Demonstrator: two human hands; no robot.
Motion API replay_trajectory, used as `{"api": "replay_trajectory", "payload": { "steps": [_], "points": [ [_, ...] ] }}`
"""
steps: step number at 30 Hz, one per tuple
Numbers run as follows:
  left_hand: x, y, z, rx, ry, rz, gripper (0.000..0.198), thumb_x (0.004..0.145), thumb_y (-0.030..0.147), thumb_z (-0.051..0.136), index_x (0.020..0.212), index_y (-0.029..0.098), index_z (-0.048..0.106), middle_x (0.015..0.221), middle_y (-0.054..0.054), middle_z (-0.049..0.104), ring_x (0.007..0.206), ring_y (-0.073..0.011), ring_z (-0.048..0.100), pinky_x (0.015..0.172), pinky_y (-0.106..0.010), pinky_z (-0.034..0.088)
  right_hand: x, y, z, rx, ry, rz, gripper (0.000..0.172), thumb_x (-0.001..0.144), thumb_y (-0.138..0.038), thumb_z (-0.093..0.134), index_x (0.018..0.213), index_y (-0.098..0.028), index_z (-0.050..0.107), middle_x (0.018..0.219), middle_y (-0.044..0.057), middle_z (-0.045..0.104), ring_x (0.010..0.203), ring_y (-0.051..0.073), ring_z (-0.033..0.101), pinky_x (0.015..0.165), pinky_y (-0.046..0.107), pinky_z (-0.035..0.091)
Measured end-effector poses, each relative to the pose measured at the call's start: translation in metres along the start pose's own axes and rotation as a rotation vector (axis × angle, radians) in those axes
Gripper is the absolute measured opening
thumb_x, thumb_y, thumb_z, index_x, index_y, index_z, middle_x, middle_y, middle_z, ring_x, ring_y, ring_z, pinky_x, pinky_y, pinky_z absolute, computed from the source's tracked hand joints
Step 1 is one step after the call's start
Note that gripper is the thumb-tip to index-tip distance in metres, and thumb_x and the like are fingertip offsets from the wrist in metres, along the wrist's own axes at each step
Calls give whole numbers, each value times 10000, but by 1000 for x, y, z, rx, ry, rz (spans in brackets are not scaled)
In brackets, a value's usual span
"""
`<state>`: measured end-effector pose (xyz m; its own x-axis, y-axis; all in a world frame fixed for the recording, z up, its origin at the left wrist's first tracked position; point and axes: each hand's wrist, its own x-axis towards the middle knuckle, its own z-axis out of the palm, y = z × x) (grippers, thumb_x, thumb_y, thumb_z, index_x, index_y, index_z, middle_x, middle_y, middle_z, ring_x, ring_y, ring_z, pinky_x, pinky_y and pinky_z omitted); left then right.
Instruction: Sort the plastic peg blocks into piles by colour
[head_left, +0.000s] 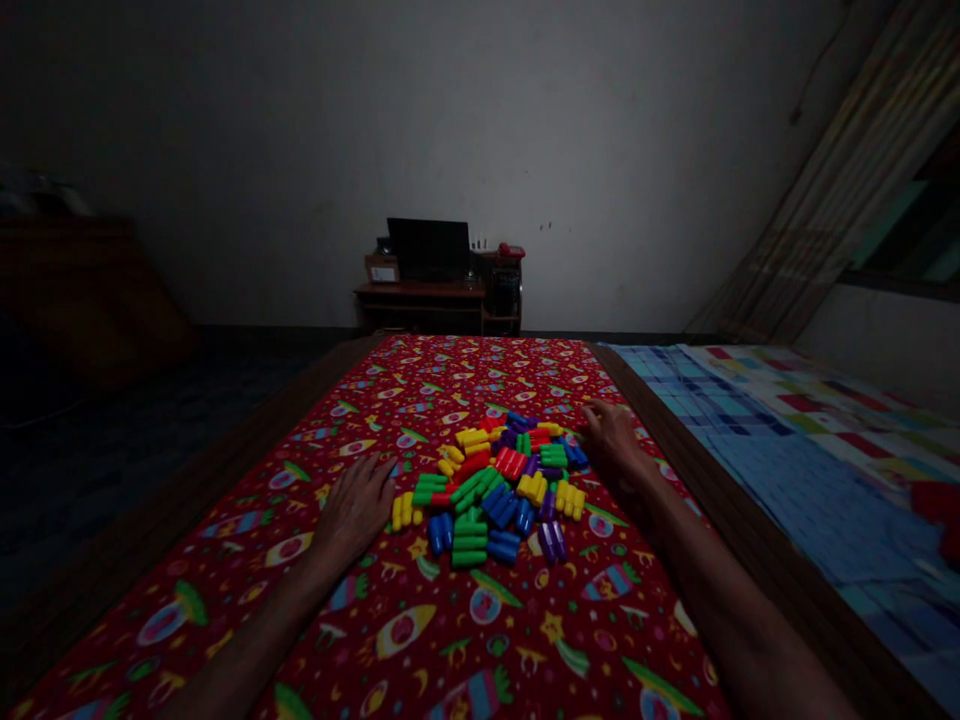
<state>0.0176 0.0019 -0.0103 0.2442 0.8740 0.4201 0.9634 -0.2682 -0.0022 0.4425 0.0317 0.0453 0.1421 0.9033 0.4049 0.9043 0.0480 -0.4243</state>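
A loose pile of plastic pieces in red, yellow, green, blue and purple [511,462] lies on a red patterned cloth [405,635]. My left hand [358,505] rests flat on the cloth just left of the pile, nearest to a yellow piece [406,512], with nothing in it. At the pile's back right is my right hand [611,432], near some blue pieces [576,455]. Its fingers are bent towards the cloth, and whether they hold anything is too dark to tell.
Beyond the cloth's far end stands a low desk [420,290] with a dark monitor [429,249]. Bedding with a blue checked sheet [757,450] lies to the right. A brown cabinet [82,290] is at the far left.
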Motion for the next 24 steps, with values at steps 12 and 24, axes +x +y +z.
{"api": "replay_trajectory", "payload": {
  "steps": [12,24],
  "points": [
    [0,-4,4,-24,37,5,431,890,310,329,1201,182,599,1275,-136,597,1198,-296,532,1008,-456,436,3,-4,12,41,16,49,381,912,-343,417,870,-121,723,788,92,717,719,193,640,623,241,413],
    [-1,-3,3,-59,36,16,435,900,308,321,1217,177,589,1265,-136,596,1216,-293,511,1031,-460,409,5,-35,-33,-78,-172,-141,322,881,-238,426,798,-126,716,726,77,695,642,156,602,591,225,388]
  ]
}}
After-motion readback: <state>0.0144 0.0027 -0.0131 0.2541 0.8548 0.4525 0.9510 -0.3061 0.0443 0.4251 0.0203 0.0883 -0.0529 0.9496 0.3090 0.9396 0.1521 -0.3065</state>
